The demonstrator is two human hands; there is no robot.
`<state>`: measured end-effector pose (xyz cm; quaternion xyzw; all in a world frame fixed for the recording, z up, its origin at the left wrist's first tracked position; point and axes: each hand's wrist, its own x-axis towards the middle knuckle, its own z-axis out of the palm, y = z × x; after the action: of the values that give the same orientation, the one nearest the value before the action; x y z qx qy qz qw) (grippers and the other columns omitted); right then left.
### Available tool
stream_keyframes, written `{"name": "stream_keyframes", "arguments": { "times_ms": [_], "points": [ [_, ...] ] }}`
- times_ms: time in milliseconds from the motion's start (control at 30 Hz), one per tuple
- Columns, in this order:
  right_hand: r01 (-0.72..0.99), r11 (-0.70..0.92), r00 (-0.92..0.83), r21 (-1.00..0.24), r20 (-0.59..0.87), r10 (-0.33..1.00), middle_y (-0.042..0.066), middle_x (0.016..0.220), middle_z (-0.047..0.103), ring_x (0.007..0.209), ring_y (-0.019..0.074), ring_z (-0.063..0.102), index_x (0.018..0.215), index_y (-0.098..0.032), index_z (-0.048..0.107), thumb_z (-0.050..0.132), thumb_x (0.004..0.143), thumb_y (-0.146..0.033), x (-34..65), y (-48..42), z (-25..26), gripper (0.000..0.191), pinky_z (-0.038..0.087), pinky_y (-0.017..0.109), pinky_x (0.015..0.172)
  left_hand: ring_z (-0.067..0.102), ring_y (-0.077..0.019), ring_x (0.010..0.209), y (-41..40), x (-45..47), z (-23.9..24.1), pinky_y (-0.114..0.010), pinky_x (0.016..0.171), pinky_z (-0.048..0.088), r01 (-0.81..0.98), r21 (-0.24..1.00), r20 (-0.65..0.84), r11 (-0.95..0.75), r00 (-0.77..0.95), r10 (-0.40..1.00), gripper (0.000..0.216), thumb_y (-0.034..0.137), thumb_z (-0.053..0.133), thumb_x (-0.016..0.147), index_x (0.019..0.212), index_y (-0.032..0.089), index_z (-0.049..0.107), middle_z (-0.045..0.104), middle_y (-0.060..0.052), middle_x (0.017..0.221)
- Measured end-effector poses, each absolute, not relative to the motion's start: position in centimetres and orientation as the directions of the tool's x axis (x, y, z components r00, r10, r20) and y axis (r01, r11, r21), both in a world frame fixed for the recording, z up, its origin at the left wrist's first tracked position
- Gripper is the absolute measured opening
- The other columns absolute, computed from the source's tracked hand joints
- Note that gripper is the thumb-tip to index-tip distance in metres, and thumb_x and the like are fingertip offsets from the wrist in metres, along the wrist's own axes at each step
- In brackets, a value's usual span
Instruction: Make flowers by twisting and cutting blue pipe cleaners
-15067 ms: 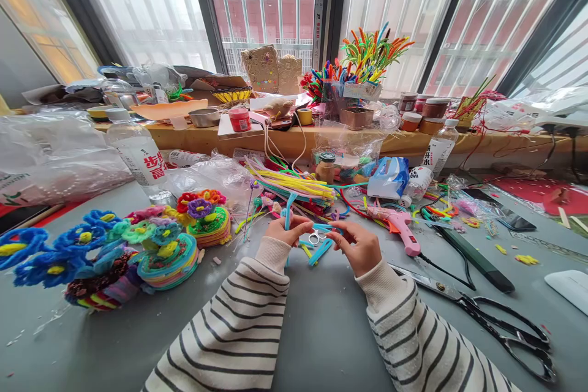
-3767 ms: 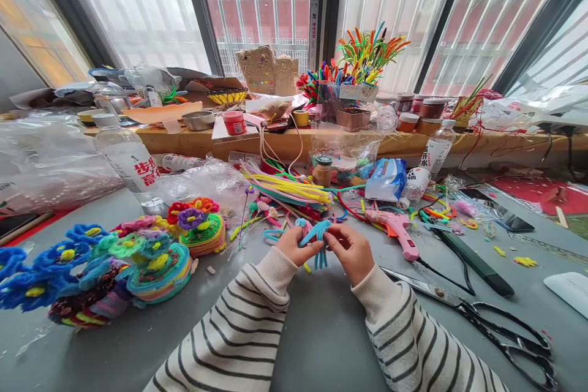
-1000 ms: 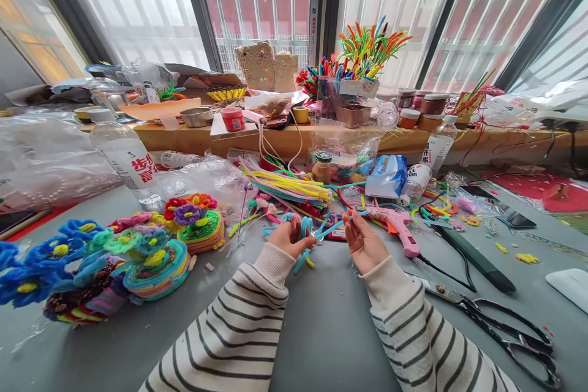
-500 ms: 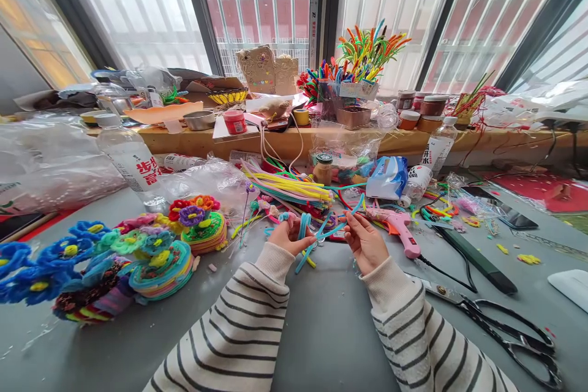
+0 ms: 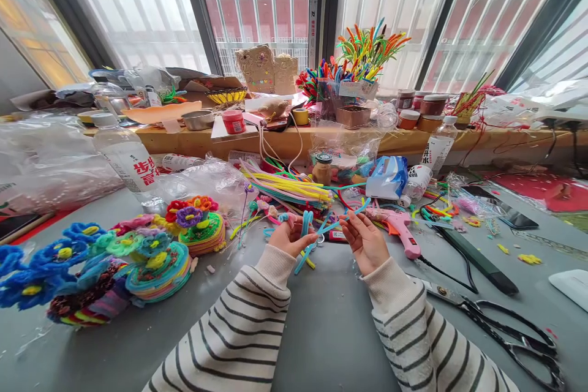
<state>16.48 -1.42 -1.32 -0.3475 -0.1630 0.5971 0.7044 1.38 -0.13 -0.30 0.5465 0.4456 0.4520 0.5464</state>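
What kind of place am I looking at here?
Probably a craft workspace, perhaps a small studio: a pink glue gun, large scissors and a bundle of colorful fuzzy stems lie on the grey table.

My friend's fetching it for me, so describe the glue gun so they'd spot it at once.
On the grey table, find the person's right hand. Just to its right lies the glue gun. Its pink pistol shape sets it apart from the black-handled scissors lying nearer the camera.
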Motion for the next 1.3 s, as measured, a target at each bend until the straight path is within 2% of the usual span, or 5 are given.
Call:
{"name": "stream_keyframes", "arguments": {
  "times_ms": [267,467,667,1033,1300],
  "points": [
    [-0.608,0.019,0.141,-0.794,-0.085,0.986,-0.004,0.051,0.058,0.04,0.0032,0.051,0.067,-0.015,0.055,0.065,0.055,-0.026,16.4,-1.6,-1.3,0.019,0.042,0.011,0.038,0.054,-0.0111,0.056,0.0,1.3,0.0,-0.028,0.061,0.045,-0.085,0.995,0.06,-0.054,0.073,0.995,0.029,0.019,0.065,0.048,0.068,0.014,0.045,0.054,0.003,0.057],
    [-0.182,0.207,0.124,-0.961,0.187,0.975,-0.007,0.044,0.048,0.034,0.0023,0.037,0.074,-0.018,0.05,0.057,0.065,-0.026,16.2,-1.9,-1.5,0.014,0.029,0.013,0.033,0.054,-0.0103,0.053,-0.3,1.5,0.0,-0.025,0.057,0.045,-0.093,0.994,0.068,-0.061,0.073,0.995,0.03,0.019,0.066,0.048,0.07,0.014,0.045,0.055,0.003,0.056],
    [0.218,0.325,-0.018,-0.92,0.33,0.944,-0.003,0.052,0.048,0.044,0.0065,0.043,0.071,-0.016,0.053,0.051,0.069,-0.028,16.1,-2.4,-1.8,0.012,0.035,0.018,0.042,0.055,-0.0113,0.052,-0.2,1.5,0.1,-0.027,0.053,0.048,-0.168,0.983,0.089,-0.08,0.049,0.995,0.035,0.02,0.065,0.049,0.075,0.015,0.042,0.055,0.004,0.054],
    [0.338,0.325,-0.065,-0.883,0.323,0.944,0.0,0.055,0.051,0.048,0.0097,0.047,0.073,-0.016,0.052,0.047,0.07,-0.031,15.8,-2.3,-1.9,0.015,0.039,0.02,0.043,0.059,-0.0171,0.072,-0.4,1.2,0.2,-0.031,0.066,0.047,-0.177,0.979,0.114,-0.102,0.056,0.992,0.038,0.016,0.065,0.049,0.079,0.015,0.041,0.063,-0.004,0.072],
    [0.302,0.29,-0.076,-0.908,0.28,0.957,-0.002,0.053,0.049,0.043,0.0078,0.044,0.075,-0.016,0.052,0.046,0.071,-0.03,16.0,-2.1,-2.4,0.015,0.038,0.02,0.042,0.06,-0.0175,0.069,-0.4,1.1,0.2,-0.033,0.067,0.047,-0.189,0.978,0.092,-0.085,0.031,0.995,0.038,0.016,0.066,0.048,0.076,0.015,0.041,0.063,-0.002,0.064]
  ]
}}
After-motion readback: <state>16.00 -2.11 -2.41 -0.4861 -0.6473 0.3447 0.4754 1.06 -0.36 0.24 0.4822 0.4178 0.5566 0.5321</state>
